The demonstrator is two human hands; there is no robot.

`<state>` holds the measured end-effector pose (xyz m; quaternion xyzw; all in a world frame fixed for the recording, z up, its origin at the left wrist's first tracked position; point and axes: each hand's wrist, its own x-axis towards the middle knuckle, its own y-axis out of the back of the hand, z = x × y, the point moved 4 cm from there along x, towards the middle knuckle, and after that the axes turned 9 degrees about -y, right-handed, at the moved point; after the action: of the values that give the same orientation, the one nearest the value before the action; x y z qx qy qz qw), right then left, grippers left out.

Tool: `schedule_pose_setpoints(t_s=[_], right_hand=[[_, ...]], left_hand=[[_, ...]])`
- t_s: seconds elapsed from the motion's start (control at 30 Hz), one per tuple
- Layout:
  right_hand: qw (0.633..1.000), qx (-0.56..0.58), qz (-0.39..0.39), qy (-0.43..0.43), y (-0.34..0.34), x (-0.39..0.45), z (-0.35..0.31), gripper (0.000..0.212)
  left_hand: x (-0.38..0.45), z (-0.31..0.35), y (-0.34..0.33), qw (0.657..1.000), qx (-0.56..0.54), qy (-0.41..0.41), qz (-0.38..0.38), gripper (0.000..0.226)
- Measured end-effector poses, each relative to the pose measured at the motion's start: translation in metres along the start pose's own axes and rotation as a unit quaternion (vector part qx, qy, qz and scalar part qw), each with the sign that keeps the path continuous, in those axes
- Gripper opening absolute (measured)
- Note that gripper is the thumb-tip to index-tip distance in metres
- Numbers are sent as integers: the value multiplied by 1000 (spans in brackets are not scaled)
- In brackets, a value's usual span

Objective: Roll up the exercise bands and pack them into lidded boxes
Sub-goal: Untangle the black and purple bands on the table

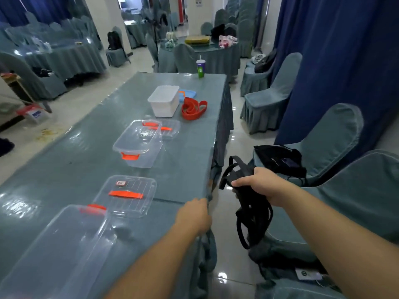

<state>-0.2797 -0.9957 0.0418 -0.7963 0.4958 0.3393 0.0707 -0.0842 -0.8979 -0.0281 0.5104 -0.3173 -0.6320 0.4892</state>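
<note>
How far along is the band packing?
Nothing looks packed: the near clear box and middle clear box look empty, lids off. In hand: right hand grips the black bands, unrolled, beside the table. Left: the red band lies loose by the white box.

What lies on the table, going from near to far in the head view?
Nearest clear box → its loose lid → second clear box → white box → green-and-purple cup.

Soft indoor light, glare on table [64, 180], wide-angle edge distortion.
</note>
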Motion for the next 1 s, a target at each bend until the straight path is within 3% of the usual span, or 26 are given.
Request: schedule_pose_setpoints(t_s=[0.23,0.63,0.8,1.0], right_hand=[[1000,9,-4,-14,36,67,-15,39],[996,-28,-55,-71,101,215,-27,85],[995,-39,-51,-70,122,246,-73,75],[993,-52,-75,-71,131,304,-118,90]], left_hand=[[82,1,36,1000,4,-7,14,45],[214,24,103,998,-9,41,55,47],[258,17,122,996,-24,64,63,49],[310,-7,130,994,-44,80,54,50]])
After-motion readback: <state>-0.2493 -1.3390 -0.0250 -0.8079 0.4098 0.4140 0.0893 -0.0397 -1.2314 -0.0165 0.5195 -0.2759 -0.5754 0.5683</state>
